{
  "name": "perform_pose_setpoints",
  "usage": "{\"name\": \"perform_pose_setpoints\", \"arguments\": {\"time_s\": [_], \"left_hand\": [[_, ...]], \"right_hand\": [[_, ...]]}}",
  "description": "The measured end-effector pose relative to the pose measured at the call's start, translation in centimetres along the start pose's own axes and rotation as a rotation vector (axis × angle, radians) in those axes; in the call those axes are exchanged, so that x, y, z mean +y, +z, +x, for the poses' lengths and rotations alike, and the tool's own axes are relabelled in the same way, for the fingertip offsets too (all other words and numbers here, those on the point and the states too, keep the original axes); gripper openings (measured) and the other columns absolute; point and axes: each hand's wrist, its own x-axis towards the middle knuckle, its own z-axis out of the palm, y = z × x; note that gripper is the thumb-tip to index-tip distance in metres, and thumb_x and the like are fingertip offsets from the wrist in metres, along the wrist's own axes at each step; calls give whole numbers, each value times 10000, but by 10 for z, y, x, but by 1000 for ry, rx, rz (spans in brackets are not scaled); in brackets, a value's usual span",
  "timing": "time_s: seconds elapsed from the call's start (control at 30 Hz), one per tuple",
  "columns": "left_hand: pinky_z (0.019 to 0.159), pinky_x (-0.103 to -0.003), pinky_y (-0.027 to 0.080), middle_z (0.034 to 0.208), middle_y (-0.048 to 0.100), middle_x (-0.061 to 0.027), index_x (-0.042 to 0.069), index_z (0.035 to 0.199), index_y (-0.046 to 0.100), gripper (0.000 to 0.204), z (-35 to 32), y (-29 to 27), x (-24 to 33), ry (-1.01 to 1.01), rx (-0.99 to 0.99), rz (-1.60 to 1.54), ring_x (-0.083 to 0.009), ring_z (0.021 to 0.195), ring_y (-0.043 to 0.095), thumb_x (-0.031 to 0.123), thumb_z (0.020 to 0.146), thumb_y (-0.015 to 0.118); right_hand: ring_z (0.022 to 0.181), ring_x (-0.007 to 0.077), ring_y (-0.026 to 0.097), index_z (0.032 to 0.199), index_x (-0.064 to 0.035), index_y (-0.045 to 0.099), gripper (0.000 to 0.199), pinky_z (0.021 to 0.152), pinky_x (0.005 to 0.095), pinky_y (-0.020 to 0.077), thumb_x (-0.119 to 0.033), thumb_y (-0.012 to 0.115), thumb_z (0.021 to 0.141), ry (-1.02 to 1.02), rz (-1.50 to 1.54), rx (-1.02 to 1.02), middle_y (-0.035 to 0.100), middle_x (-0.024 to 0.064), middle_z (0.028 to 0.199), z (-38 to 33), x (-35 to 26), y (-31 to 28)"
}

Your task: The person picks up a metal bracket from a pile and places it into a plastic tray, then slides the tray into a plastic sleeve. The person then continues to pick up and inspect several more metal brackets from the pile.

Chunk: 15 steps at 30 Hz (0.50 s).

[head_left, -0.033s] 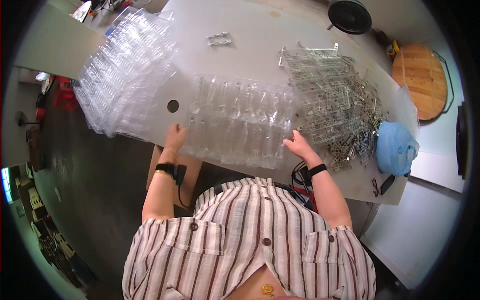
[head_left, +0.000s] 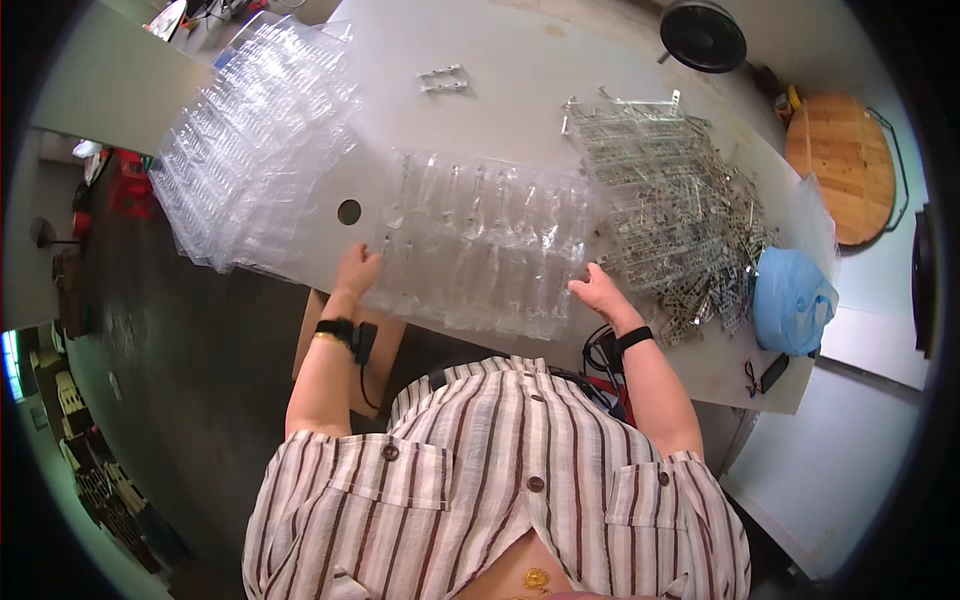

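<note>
A clear plastic blister tray [head_left: 480, 243] with rows of long pockets lies on the table in front of me. At its left edge my left hand [head_left: 356, 272] is closed, its curled fingertips on the plastic. The right edge is pinched by my right hand [head_left: 600, 290], its thumb on the near side; the fingertips are partly hidden. Just past the right hand, a heap of small metal strips [head_left: 690, 210], perhaps hinges or brackets, spreads over the table, with clear trays among its far part.
Clear trays [head_left: 260, 140] are piled at the far left. Two metal pieces [head_left: 443, 79] lie at the back, and a round hole [head_left: 349, 212] pierces the table [head_left: 480, 40]. On the right are a blue plastic bag [head_left: 790, 300], a black object [head_left: 774, 372] and a round wooden board [head_left: 840, 170].
My left hand has shifted very slightly right along the tray's edge. Otherwise the whole view has moved only a few pixels.
</note>
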Motion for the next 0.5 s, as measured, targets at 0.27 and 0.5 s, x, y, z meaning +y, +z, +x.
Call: {"name": "perform_pose_setpoints", "arguments": {"time_s": [0.27, 0.5], "left_hand": [[909, -433, 487, 1101, 659, -265, -35, 1182, 585, 446, 44, 21, 12, -7, -117, -64, -400, 1073, 623, 177, 790, 558], [815, -391, 483, 966, 644, -201, -21, 1082, 549, 344, 40, 26, 6, 60, -117, -182, -320, 927, 618, 10, 741, 515]], "right_hand": [[1000, 221, 591, 1352, -2, 431, 600, 766, 343, 507, 19, 544, 763, 324, 249, 52, 599, 124, 1155, -2, -28, 14], [1043, 237, 587, 1393, 20, 409, 648, 785, 322, 487, 92, 523, 760, 339, 482, 100, 593, 134, 1208, -10, -29, 17]]}}
